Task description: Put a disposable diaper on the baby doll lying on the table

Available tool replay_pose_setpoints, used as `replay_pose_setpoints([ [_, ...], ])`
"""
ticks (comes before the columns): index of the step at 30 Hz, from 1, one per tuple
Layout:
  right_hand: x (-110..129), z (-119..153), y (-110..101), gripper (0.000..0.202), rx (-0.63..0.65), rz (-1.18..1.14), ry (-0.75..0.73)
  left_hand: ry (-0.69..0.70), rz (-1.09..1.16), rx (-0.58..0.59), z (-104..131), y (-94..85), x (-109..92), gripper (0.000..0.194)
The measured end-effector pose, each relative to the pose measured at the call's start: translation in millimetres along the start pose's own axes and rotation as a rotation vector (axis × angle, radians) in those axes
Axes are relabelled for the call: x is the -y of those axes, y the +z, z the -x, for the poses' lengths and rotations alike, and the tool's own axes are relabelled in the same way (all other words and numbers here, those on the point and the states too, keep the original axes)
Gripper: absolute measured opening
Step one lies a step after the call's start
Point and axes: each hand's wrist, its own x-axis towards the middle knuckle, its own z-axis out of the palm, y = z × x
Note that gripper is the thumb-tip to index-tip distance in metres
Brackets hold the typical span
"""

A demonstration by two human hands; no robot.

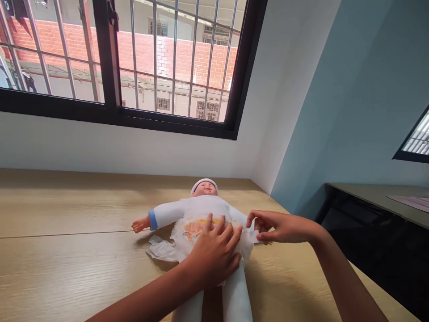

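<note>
A baby doll [206, 206] in a white outfit with blue cuffs and a white hat lies on its back on the wooden table [83, 268]. Around its hips is a white diaper [192, 229] with an orange and yellow print on the front. My left hand [217, 252] rests flat on the diaper's front, fingers spread, covering part of the print. At the doll's side, my right hand [281, 226] pinches a white diaper tab [253, 235] between thumb and fingers. The opposite diaper wing [164, 248] sticks out loose onto the table.
Behind the table is a white wall with a black-framed, barred window [174, 120]. To the right, past the table's edge, stands a second, dark-sided table [372, 197] with a pinkish sheet [410, 202] on it.
</note>
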Motion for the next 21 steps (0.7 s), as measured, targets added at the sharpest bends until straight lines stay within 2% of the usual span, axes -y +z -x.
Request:
replay_pose_setpoints([
  [4,-4.4,-4.4,-2.5,0.009,0.055,-0.071,-0.048,0.218,-0.148,-0.181,0.6,12.5,-3.2,0.028],
  [7,-6.1,-6.7,-3.8,0.005,0.086,-0.082,-0.087,0.344,-0.122,-0.211,1.3,17.1,-5.1,0.030],
  [9,-6.1,-6.9,-4.2,0.006,0.078,-0.076,-0.093,0.349,-0.066,-0.179,1.8,16.8,-5.3,0.039],
  [12,-6.2,-6.7,-4.5,0.009,0.057,-0.058,-0.087,0.317,-0.020,-0.124,2.0,13.6,-5.4,0.041],
  [17,-10.5,-8.0,-4.7,0.010,0.070,-0.078,-0.072,0.256,-0.037,-0.050,1.6,10.2,-8.1,0.048],
  [21,-11.5,-8.1,-6.0,0.011,0.059,-0.069,-0.047,0.210,-0.046,-0.035,2.2,10.4,-10.1,0.055],
])
